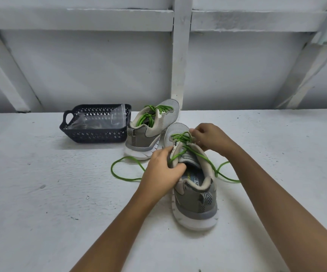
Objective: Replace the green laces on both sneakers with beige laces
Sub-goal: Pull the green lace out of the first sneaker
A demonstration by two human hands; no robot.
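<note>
The near sneaker [195,195] stands at the centre of the white surface [41,193], toe toward the far edge. The left hand [162,170] grips its collar with curled fingers; the right hand [210,138] pinches the green lace [178,136] at the front eyelets. The second sneaker [149,134] stands behind it, beside a dark basket [94,135] holding, apparently, a clear bag [102,120].

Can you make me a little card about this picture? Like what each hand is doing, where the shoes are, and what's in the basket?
left hand: grips the near sneaker by its opening
right hand: pinches the green lace near the toe end
near sneaker: heel toward the camera, lace ends trailing on the table
far sneaker: laced in green, beside the basket
basket: dark, holds a clear bag
beige laces: cannot be made out
</note>
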